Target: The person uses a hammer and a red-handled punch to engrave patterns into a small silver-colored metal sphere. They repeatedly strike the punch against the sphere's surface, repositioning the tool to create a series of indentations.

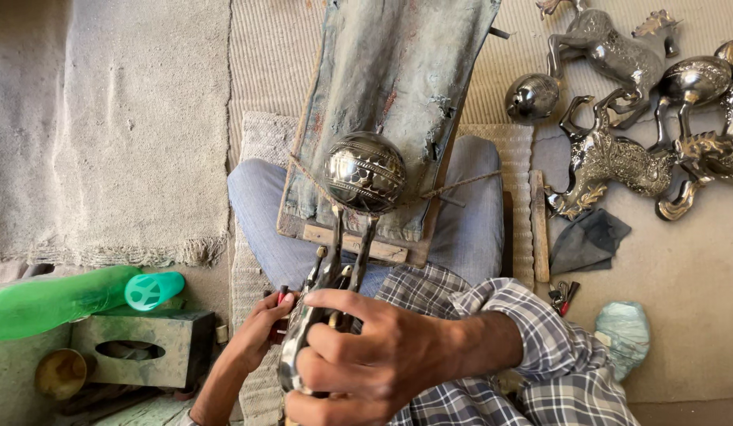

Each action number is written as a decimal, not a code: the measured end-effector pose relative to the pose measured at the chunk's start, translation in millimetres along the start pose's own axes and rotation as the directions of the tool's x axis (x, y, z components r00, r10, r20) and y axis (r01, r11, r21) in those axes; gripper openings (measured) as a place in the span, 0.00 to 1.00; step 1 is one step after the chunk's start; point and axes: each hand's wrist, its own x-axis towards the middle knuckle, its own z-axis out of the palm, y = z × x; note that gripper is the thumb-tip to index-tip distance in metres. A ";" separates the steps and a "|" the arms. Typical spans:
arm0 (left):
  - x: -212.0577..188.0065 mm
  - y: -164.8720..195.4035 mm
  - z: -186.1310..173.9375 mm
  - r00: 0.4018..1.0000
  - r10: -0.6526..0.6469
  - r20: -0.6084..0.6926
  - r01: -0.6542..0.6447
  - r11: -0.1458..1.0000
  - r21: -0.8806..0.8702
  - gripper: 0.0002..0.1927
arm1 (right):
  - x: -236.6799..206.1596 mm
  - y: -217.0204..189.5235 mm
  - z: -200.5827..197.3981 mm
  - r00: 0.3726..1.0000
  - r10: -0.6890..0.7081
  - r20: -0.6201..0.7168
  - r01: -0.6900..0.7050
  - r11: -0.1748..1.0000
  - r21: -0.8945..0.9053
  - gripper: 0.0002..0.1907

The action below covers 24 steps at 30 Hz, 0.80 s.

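At the near left a green plastic bottle [55,301] lies on its side above a grey box with an oval opening [138,349], beside a small brass bowl [60,372]. The left hand [256,325] is curled around a thin red-tipped tool [282,297], touching the metal horse figure [319,315]. The right hand [366,355] wraps its fingers tight round that figure, whose legs rise to an engraved silver ball [365,172] resting against a worn wooden board [390,102] on the person's lap. Far right, on the floor, lie a smaller metal ball [532,98], several finished silver horses [619,150] and a dark cloth [589,239].
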 end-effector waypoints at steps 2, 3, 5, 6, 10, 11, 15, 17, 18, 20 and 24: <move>-4.5 0.2 5.9 0.999 0.011 -0.030 -0.012 1.000 -0.017 0.18 | -7.2 0.3 -5.4 0.999 -0.005 -0.034 0.006 1.000 0.010 0.06; -4.7 2.0 8.8 0.999 0.027 -0.045 -0.028 0.999 -0.024 0.17 | -10.4 1.8 -7.8 0.999 -0.016 -0.051 0.017 1.000 0.009 0.07; -5.2 3.1 13.3 0.996 0.032 -0.078 -0.035 0.999 -0.036 0.19 | -16.7 2.5 -12.6 0.998 -0.032 -0.055 0.033 0.999 0.022 0.08; -4.0 3.8 15.0 0.995 0.036 -0.092 -0.040 0.998 -0.040 0.19 | -20.0 3.1 -14.6 0.998 -0.039 -0.056 0.040 0.999 0.026 0.09; 5.9 3.3 19.3 0.994 0.009 -0.106 -0.031 0.976 -0.215 0.19 | -34.0 4.8 -17.4 0.996 -0.054 -0.070 0.059 0.996 0.068 0.09; 9.4 2.9 20.1 0.992 0.001 -0.125 -0.026 0.979 -0.201 0.19 | -37.7 4.5 -17.2 0.996 -0.042 -0.075 0.049 0.995 0.091 0.09; 16.5 0.1 16.9 0.981 -0.012 -0.194 -0.030 0.976 -0.214 0.20 | -53.8 -1.4 -18.4 0.987 -0.015 -0.160 0.018 1.000 0.016 0.06; 12.6 1.1 9.0 0.974 0.010 -0.227 -0.051 0.983 -0.175 0.17 | -67.4 -5.0 -26.7 0.988 -0.006 -0.156 0.002 1.000 -0.022 0.06; 8.8 -0.1 3.6 0.969 0.016 -0.247 -0.057 0.985 -0.161 0.16 | -76.6 -6.8 -33.0 0.988 0.001 -0.152 -0.006 0.999 -0.033 0.06; 0.2 3.1 -10.4 0.959 0.129 -0.252 -0.160 0.981 -0.106 0.13 | -100.1 -9.6 -48.1 0.999 0.019 -0.046 -0.024 0.993 -0.119 0.09; -11.0 16.1 -24.9 0.897 0.287 -0.336 -0.301 0.954 0.012 0.13 | -154.0 -5.5 -49.4 0.999 0.021 0.045 -0.006 0.950 -0.313 0.09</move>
